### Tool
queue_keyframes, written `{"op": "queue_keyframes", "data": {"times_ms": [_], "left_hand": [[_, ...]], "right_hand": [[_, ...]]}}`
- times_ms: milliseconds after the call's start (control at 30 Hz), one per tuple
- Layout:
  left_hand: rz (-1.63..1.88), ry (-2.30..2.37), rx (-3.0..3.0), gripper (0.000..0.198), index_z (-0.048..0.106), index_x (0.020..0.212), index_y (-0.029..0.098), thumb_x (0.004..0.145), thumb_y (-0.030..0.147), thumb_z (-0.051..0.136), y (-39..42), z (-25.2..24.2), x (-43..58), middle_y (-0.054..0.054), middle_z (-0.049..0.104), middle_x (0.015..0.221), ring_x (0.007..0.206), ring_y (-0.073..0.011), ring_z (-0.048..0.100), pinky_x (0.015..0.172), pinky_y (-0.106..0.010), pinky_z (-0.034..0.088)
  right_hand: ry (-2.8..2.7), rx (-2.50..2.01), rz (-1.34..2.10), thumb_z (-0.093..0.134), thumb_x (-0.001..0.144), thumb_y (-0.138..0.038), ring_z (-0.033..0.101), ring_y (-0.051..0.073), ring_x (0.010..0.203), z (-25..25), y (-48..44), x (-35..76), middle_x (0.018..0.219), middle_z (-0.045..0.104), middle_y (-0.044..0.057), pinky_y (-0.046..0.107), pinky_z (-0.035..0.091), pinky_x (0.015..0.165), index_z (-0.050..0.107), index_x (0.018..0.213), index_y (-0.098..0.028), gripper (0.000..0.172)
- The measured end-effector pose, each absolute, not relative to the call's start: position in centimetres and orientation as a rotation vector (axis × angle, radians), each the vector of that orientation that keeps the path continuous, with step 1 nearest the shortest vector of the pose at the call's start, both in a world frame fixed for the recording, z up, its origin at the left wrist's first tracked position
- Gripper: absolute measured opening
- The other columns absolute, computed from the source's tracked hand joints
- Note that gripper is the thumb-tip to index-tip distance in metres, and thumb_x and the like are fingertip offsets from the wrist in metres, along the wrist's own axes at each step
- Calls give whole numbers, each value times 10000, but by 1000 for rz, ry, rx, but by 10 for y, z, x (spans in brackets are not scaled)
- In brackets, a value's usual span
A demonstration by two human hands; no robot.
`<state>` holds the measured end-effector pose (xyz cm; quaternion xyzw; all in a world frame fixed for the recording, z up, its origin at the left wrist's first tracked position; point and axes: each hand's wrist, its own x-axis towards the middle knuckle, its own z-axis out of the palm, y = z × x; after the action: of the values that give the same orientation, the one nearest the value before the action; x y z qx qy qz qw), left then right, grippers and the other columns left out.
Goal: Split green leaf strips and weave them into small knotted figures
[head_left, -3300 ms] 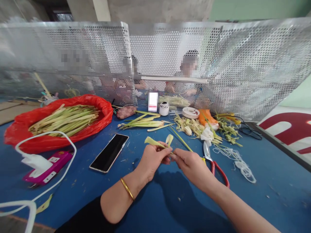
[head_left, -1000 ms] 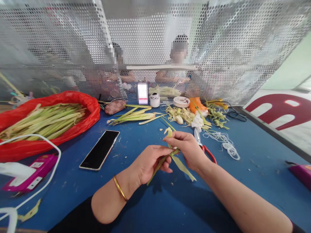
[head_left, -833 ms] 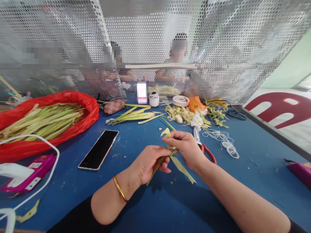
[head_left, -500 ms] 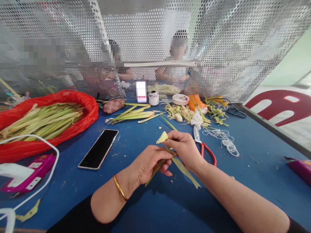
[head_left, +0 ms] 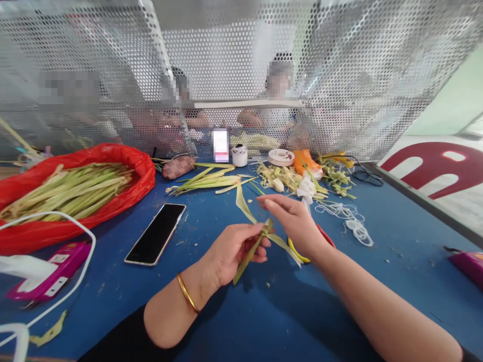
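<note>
My left hand (head_left: pixel 234 251), with a gold bangle on the wrist, pinches a folded green leaf strip (head_left: pixel 252 247) over the blue table (head_left: pixel 241 311). One end of the strip stands up and one trails down to the right. My right hand (head_left: pixel 296 221) hovers just beyond it with fingers stretched out, touching the upright end at most lightly. Red-handled scissors (head_left: pixel 324 236) lie partly hidden under my right hand.
A red bag of green stalks (head_left: pixel 71 191) lies at left, a black phone (head_left: pixel 155 233) in front of it. Loose stalks (head_left: pixel 211 181), leaf scraps (head_left: pixel 287 178), white string (head_left: pixel 350 221) and a tape roll (head_left: pixel 281 157) lie further back. Behind a perforated metal screen (head_left: pixel 339 90) sit other people.
My right hand has let go of the leaf's folded tip and opened. The strip's upper end now stands free and unfolded. The left hand keeps its pinch.
</note>
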<state>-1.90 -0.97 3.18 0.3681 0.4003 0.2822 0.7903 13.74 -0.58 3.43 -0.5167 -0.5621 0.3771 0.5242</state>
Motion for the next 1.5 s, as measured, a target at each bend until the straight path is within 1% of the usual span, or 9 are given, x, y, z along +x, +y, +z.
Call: {"op": "queue_keyframes", "data": {"times_ms": [167, 400, 733, 933, 1067, 1133, 1200, 1333, 1500], "left_hand": [[816, 972, 811, 254, 718, 893, 116, 796, 335, 632, -5, 36, -23, -90, 714, 768, 623, -140, 655, 661, -252, 524], [982, 996, 880, 256, 725, 765, 95, 762, 345, 673, -8, 33, -16, -85, 709, 690, 580, -149, 654, 662, -264, 515], [1031, 1009, 945, 279, 681, 567, 115, 723, 346, 697, -10, 30, -12, -40, 634, 536, 512, -125, 597, 596, -243, 492], [1039, 1021, 916, 262, 715, 616, 110, 707, 355, 719, -10, 29, -12, -61, 664, 568, 546, -145, 622, 621, -258, 498], [1099, 956, 871, 236, 750, 763, 124, 698, 350, 733, -6, 34, -17, -83, 724, 729, 693, -171, 665, 738, -286, 509], [1141, 925, 891, 212, 757, 819, 137, 689, 304, 742, -3, 36, -20, -84, 738, 817, 798, -181, 669, 819, -290, 493], [1164, 912, 919, 179, 761, 822, 146, 678, 250, 744, -1, 38, -22, -78, 741, 857, 875, -189, 660, 872, -288, 470], [1133, 896, 925, 158, 767, 800, 144, 664, 219, 740, -2, 37, -21, -78, 740, 847, 906, -207, 650, 883, -299, 460], [1135, 885, 918, 148, 772, 788, 147, 658, 211, 743, -3, 35, -20, -76, 741, 835, 915, -208, 645, 853, -285, 465]], "right_hand": [[-1444, -1308, 745, 611, 799, -358, 529, 147, 660, 38, -6, 142, 688, 620, 6, 278, 413, 632, 644, 733, -179, 193], [-1569, -1393, 616, 621, 760, -273, 580, 172, 757, 33, -21, 121, 772, 635, 17, 295, 446, 701, 600, 749, -203, 73], [-1520, -1438, 717, 573, 707, -227, 562, 159, 666, 32, -19, 119, 689, 606, -4, 281, 435, 630, 562, 698, -199, 31], [-1519, -1401, 777, 558, 713, -203, 591, 168, 697, 30, -18, 120, 731, 633, 5, 290, 458, 657, 581, 738, -196, 34], [-1541, -1379, 438, 611, 766, -282, 602, 209, 834, 33, -20, 122, 856, 666, 41, 329, 451, 759, 613, 799, -211, 79], [-1563, -1388, 353, 614, 797, -331, 602, 209, 793, 34, -21, 123, 820, 672, 43, 328, 441, 743, 627, 750, -221, 121], [-1608, -1378, 484, 607, 817, -361, 611, 203, 746, 32, -23, 121, 781, 685, 36, 312, 440, 707, 652, 719, -227, 172], [-1636, -1281, 779, 606, 822, -330, 626, 208, 823, 22, -24, 112, 850, 706, 26, 292, 439, 743, 687, 771, -223, 144], [-1666, -1228, 812, 541, 852, -261, 572, 170, 725, 21, -25, 108, 751, 643, 10, 271, 416, 675, 628, 665, -207, 214]]}}
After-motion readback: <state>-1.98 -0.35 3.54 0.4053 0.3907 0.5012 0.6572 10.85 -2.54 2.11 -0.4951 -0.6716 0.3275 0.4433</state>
